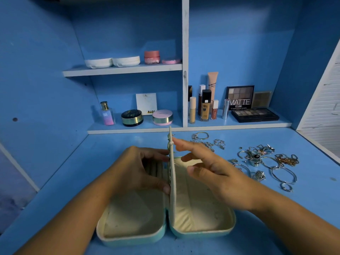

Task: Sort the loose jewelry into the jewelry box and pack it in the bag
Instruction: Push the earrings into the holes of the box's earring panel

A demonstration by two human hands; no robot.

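Note:
A mint-green jewelry box [139, 234] with cream lining lies open flat on the blue desk, both halves facing up. Its middle divider flap [172, 181] stands upright on edge between the halves. My left hand [136, 170] pinches this flap from the left with thumb and fingertips. My right hand [213, 173] hovers to the right of the flap, fingers spread and slightly bent, the index fingertip near a small loop on the flap's edge. Loose jewelry [266, 162], silver and gold bangles, chains and rings, lies scattered on the desk right of the box. No bag is in view.
Low shelf behind the box holds a perfume bottle [107, 114], compacts [132, 117], foundation bottles [205, 105] and eyeshadow palettes [254, 115]. An upper shelf carries white cases [112, 62] and a pink jar [151, 57]. Blue cabinet walls close in left and right; a white slatted panel [323, 100] stands far right.

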